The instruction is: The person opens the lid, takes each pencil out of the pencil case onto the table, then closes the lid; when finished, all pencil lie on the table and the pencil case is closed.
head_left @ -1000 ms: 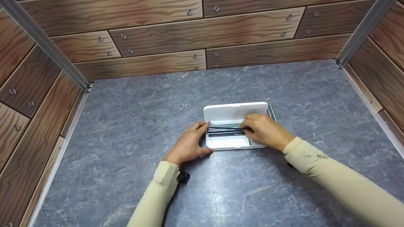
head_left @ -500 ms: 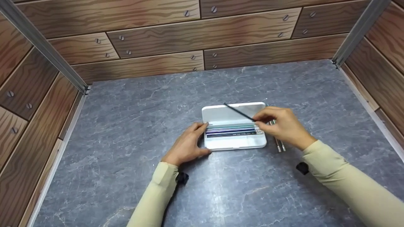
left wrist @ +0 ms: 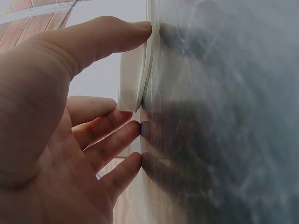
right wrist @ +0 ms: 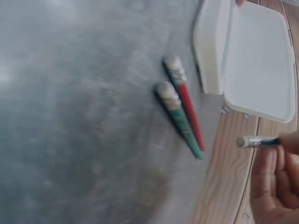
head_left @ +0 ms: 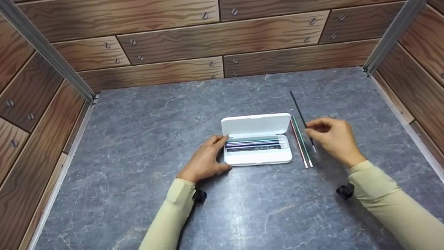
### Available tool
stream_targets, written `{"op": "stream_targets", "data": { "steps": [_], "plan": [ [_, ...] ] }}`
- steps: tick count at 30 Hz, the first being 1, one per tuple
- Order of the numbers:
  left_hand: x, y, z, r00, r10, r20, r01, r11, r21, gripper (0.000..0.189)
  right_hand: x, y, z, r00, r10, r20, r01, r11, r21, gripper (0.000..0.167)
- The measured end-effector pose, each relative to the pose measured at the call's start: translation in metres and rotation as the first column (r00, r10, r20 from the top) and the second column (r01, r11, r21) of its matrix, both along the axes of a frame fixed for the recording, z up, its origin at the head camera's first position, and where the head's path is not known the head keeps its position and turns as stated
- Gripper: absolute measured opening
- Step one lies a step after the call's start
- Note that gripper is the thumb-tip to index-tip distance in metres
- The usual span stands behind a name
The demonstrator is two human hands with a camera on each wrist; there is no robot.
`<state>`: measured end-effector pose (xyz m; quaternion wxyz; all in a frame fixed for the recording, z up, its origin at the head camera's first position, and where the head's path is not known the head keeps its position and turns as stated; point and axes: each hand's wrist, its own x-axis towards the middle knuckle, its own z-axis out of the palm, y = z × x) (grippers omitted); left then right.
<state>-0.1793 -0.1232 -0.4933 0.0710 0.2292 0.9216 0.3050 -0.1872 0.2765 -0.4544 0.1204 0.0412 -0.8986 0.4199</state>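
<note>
A white pencil case (head_left: 256, 159) stands with its lid (head_left: 256, 125) raised, and several pencils (head_left: 253, 143) lie side by side inside. My left hand (head_left: 205, 159) holds the case's left end, thumb at the near corner and fingers at the far side; in the left wrist view the thumb lies against the case edge (left wrist: 133, 77). Between thumb and fingers my right hand (head_left: 336, 139) pinches a dark pencil (head_left: 298, 110), its eraser end (right wrist: 250, 142) toward me. Beneath and left of that hand, a red pencil (head_left: 298, 143) and a green pencil (head_left: 303, 141) lie on the table.
The grey marbled table (head_left: 156, 128) is bounded by wood-patterned panels (head_left: 173, 41) at the back and both sides. Metal posts (head_left: 52, 52) rise at the two back corners. Each wrist wears a small black camera (head_left: 345, 191).
My right hand has lifted the dark pencil out of the case and carried it right, turning it to point away from me, beyond the red and green pencils. The left hand stays at the case.
</note>
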Motion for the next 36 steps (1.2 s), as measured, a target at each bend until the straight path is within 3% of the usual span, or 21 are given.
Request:
{"op": "stream_targets", "data": {
  "steps": [6, 12, 15, 36],
  "plan": [
    [0.0, 0.0, 0.0, 1.0, -0.003, 0.006, 0.003, 1.0, -0.009, 0.101, 0.003, 0.013, -0.011, 0.988, -0.064, 0.138, 0.051, 0.994, 0.1, 0.022],
    [0.001, -0.002, 0.0, 1.0, 0.0, 0.003, 0.0, 1.0, 0.003, 0.1, 0.0, 0.016, -0.017, 0.938, -0.073, 0.34, 0.046, 0.995, 0.087, 0.031],
    [0.001, -0.002, -0.001, 1.0, -0.002, 0.009, 0.002, 1.0, 0.015, 0.101, 0.0, 0.016, -0.017, 0.917, -0.069, 0.393, 0.039, 0.996, 0.085, 0.034],
    [0.001, -0.001, -0.001, 1.0, -0.012, -0.004, 0.012, 1.0, 0.008, 0.101, -0.004, 0.013, -0.02, 0.914, -0.051, 0.402, 0.017, 0.996, 0.089, 0.031]
  ]
}}
